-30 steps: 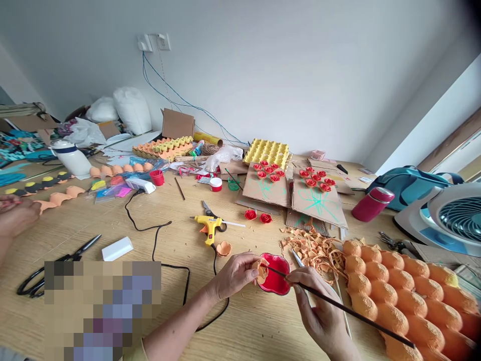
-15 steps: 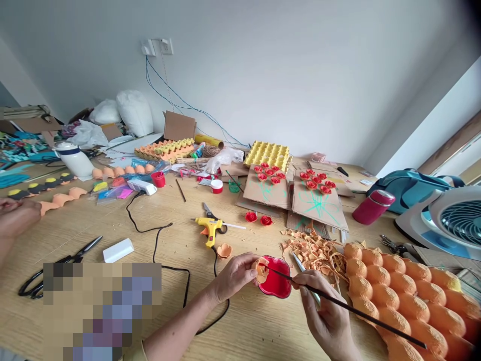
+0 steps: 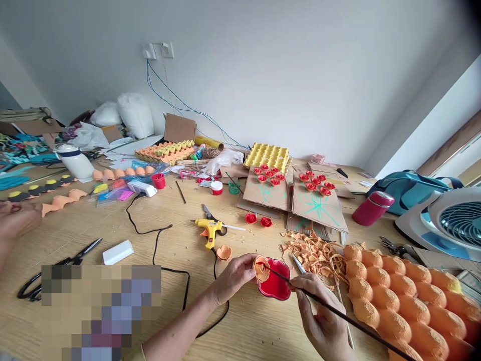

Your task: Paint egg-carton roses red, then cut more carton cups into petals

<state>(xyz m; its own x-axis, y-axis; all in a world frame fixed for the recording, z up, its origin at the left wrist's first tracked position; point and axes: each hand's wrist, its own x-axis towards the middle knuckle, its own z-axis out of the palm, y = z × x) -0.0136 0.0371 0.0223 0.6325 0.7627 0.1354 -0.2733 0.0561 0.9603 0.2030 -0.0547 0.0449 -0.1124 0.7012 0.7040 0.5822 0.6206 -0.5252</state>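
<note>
Between the thumb and fingers of my left hand (image 3: 235, 281) is an orange egg-carton flower (image 3: 262, 269), held over the left rim of a dish of red paint (image 3: 276, 286). My right hand (image 3: 323, 311) grips a long dark paintbrush (image 3: 338, 312) whose tip reaches into the flower's middle. A little red shows inside the petals. Another orange flower (image 3: 224, 252) lies unpainted on the table, left of my left hand. Two red flowers (image 3: 266, 221) sit farther back.
A yellow glue gun (image 3: 211, 231) with a black cord lies left of centre, scissors (image 3: 80, 253) farther left. Orange scraps (image 3: 315, 255) and an orange egg tray (image 3: 402, 296) are at right. Cardboard (image 3: 319, 205) bears red flowers. Another person's hand (image 3: 18, 218) is at far left.
The flower in my left hand has turned slightly, its opening facing me more. My right hand and the brush's handle end have shifted a little lower; the brush tip stays in the flower.
</note>
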